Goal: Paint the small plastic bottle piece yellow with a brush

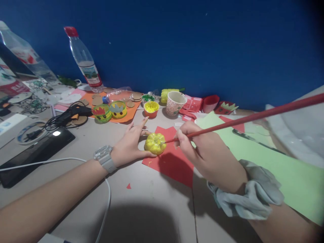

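My left hand (130, 143), with a grey watch on its wrist, steadies a yellow-painted bottle bottom (152, 143) between thumb and fingers. The piece is lobed like a small pumpkin and rests on red paper (174, 165). Pinched in my right hand (205, 152) is a paintbrush (243, 118) with a long red handle. Its tip touches the right side of the yellow piece. Behind the left hand stands a small cup of yellow paint (151, 109), and a cup with green paint (147, 98) is just beyond it.
A patterned paper cup (175, 104) stands near the blue wall. Two decorated bottle-bottom pieces (101, 113) sit on orange paper (130, 116). A water bottle (87, 65) is at the back left. Green paper (255, 152) lies under my right arm; a white cable (107, 199) crosses the left.
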{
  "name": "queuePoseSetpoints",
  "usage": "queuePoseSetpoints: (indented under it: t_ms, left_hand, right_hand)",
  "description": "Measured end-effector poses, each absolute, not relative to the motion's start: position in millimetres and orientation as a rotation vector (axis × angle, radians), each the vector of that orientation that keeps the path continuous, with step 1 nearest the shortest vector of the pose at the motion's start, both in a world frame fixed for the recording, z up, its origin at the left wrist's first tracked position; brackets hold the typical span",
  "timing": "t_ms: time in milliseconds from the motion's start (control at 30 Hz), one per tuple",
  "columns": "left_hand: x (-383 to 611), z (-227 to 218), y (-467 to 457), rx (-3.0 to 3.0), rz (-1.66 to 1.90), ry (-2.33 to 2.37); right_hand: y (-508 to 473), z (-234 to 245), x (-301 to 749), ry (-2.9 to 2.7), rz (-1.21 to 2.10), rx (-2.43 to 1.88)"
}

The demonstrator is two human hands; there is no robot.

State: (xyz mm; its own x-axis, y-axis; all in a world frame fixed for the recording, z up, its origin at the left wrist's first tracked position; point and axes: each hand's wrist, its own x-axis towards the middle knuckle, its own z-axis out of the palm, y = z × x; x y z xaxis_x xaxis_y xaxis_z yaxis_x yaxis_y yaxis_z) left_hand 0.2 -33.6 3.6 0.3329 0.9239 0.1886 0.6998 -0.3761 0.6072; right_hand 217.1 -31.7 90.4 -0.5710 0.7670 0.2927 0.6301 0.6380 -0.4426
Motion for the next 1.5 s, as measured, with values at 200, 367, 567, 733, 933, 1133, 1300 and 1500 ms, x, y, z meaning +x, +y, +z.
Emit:
queuePoseSetpoints:
  t_ms: [200,367,567,733,933,1133,1300,1500]
  left_hand:
    - [-1.2,1.9,-33.4,2.182,0.721,1.428]
    - [-0.8,2.7,-33.5,2.197,0.712,1.419]
    - [0.3,5.1,-33.7,2.178,0.698,1.422]
    - [1.5,7.6,-34.8,2.168,0.692,1.440]
    - [1.6,8.4,-35.0,2.153,0.685,1.466]
    - [0.8,8.0,-34.5,2.166,0.692,1.456]
    - [0.8,7.9,-35.1,2.172,0.699,1.450]
    - [0.6,6.8,-35.2,2.170,0.702,1.455]
  right_hand:
    - [-30.6,89.6,217.8,-2.396,0.383,-1.098]
    - [-30.3,88.8,217.8,-2.408,0.452,-1.003]
    - [-30.1,88.8,219.0,-2.407,0.444,-1.036]
    - [-28.7,89.2,219.2,-2.377,0.411,-1.133]
    - [-32.6,91.4,218.2,-2.392,0.397,-1.075]
    - [-33.4,93.5,217.9,-2.409,0.456,-1.058]
    - [-34.2,94.5,217.6,-2.439,0.489,-1.145]
    - [-35.1,94.5,217.6,-2.423,0.460,-1.145]
